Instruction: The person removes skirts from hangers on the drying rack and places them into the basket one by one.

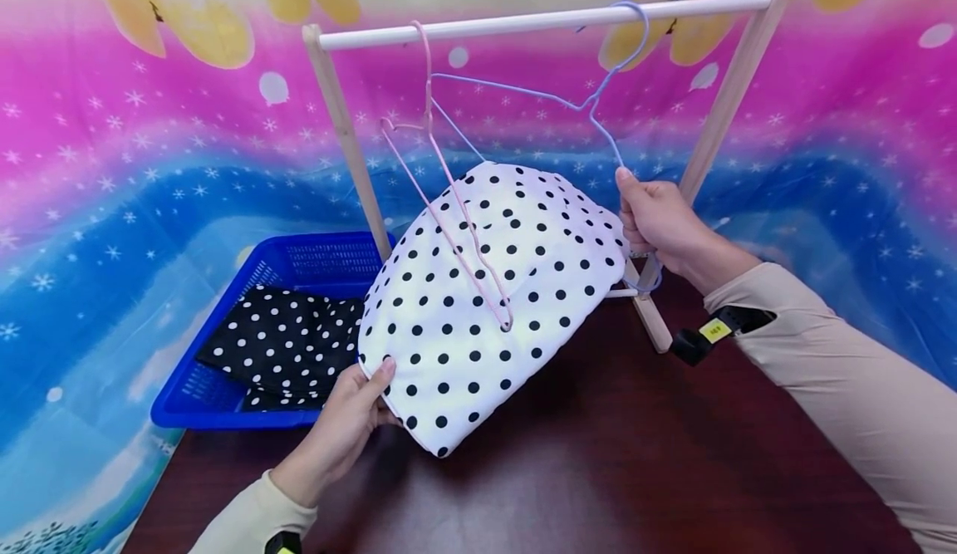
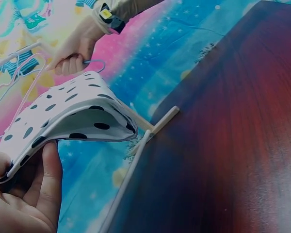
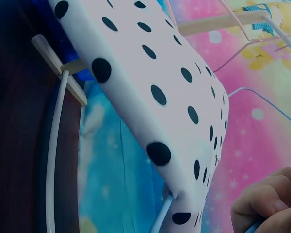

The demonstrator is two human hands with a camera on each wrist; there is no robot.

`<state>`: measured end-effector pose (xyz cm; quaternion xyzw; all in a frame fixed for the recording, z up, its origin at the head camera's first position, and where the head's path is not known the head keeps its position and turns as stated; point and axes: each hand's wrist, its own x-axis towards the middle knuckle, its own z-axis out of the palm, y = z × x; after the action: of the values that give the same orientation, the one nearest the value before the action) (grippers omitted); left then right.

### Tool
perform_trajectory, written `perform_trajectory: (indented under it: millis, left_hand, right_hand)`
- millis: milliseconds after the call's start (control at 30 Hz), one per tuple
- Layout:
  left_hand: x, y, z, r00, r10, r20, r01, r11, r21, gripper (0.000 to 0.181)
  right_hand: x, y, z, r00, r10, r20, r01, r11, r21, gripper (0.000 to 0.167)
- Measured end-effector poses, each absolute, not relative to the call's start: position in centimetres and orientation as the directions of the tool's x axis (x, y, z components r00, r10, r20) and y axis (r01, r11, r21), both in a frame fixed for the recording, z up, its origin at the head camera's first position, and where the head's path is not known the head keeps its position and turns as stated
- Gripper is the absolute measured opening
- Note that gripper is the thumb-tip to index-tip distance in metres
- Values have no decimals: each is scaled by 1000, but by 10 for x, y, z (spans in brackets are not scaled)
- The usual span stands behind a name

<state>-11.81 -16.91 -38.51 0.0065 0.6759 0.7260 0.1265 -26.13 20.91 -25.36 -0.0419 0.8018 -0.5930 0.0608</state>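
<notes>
A white cloth item with black dots (image 1: 463, 355) hangs below the rack's rail; its kind does not show. My left hand (image 1: 340, 429) pinches its lower left edge, thumb on top, and in the left wrist view the fabric (image 2: 43, 104) gapes open beside the fingers. A blue wire hanger (image 1: 516, 87) is hooked over the rail, its left arm running behind the cloth. My right hand (image 1: 665, 222) grips that hanger's right arm near the cloth's right edge. A pink wire hanger (image 1: 429, 101) hangs turned edge-on in front of the cloth.
A wooden rack with a white rail (image 1: 538, 21) stands on the dark table (image 1: 598, 454). At left, a blue plastic basket (image 1: 168, 413) holds a black cloth with white dots (image 1: 277, 342). A patterned backdrop (image 1: 90, 164) surrounds the rack.
</notes>
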Motion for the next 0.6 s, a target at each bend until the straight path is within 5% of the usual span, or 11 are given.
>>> perform_trajectory:
  millis: [600]
  left_hand:
    - [-127, -181, -375, -982, 78, -170, -176, -72, 982, 47]
  right_hand:
    - [-264, 218, -257, -991, -133, -25, -12, 274, -962, 59]
